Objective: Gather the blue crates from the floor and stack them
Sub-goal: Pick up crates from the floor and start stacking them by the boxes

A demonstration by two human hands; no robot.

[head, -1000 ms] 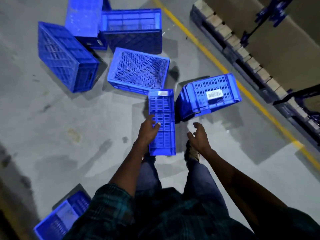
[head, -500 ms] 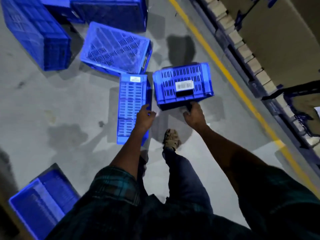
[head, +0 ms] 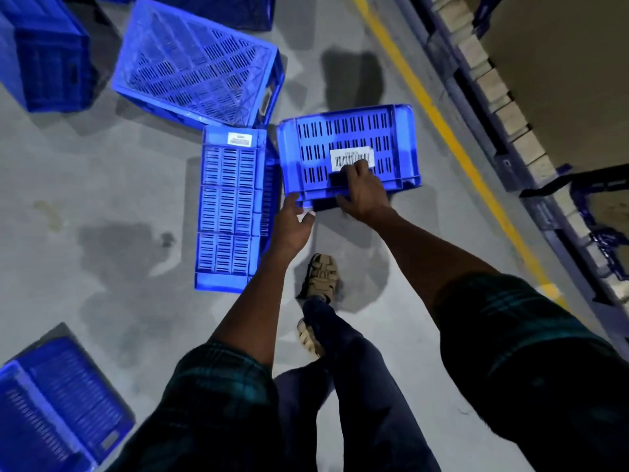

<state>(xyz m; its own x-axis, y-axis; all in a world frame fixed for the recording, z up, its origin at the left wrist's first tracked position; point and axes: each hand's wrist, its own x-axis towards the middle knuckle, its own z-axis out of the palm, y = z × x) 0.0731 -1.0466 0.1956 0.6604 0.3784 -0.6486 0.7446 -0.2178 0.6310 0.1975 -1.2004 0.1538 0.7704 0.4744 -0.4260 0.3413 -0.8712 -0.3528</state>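
Head view, change: a second ago my hands hung short of the crates; now both are on the blue slotted plastic crate with the barcode label (head: 347,155), which lies on its side on the grey concrete floor (head: 102,206).
Right hand (head: 360,192): fingers curled into its handle slot just under the label, gripping.
Left hand (head: 292,223): at the crate's near left corner, fingers curled under the rim; I cannot tell how firmly.
Meaning: I judge this crate is about to be lifted; nothing is stacked yet.
Edges: the long blue crate on its side (head: 231,209) touches it on the left; the upturned blue lattice crate (head: 197,63) is just behind.
Open room: bare floor toward the yellow floor line (head: 442,131) and near my sandalled foot (head: 320,277).
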